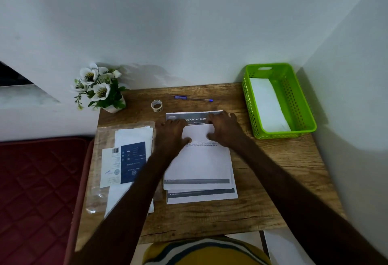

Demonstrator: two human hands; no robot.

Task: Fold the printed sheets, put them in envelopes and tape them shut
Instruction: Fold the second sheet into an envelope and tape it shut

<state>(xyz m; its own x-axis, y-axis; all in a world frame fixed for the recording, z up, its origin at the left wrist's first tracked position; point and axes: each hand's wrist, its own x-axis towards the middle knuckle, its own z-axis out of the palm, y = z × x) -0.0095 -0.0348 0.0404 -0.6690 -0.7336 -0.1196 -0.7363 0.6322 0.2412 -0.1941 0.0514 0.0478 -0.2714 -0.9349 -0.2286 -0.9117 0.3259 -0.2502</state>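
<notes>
A stack of printed sheets [199, 166] lies in the middle of the wooden table [273, 170]. The top sheet's far end is doubled over, leaving a dark header strip [194, 118] showing beyond the fold. My left hand [173, 131] and my right hand [223, 127] press flat on that folded part, fingers spread, thumbs toward each other. White envelopes [134, 136] lie in a clear plastic pack at the left, under a blue and white label card [126, 164]. A roll of clear tape [156, 105] stands behind the sheets.
A blue pen [193, 98] lies near the wall. A green plastic basket [279, 101] at the back right holds a white envelope. A pot of white artificial flowers [100, 88] stands at the back left corner. A dark red cushion [39, 191] sits left of the table.
</notes>
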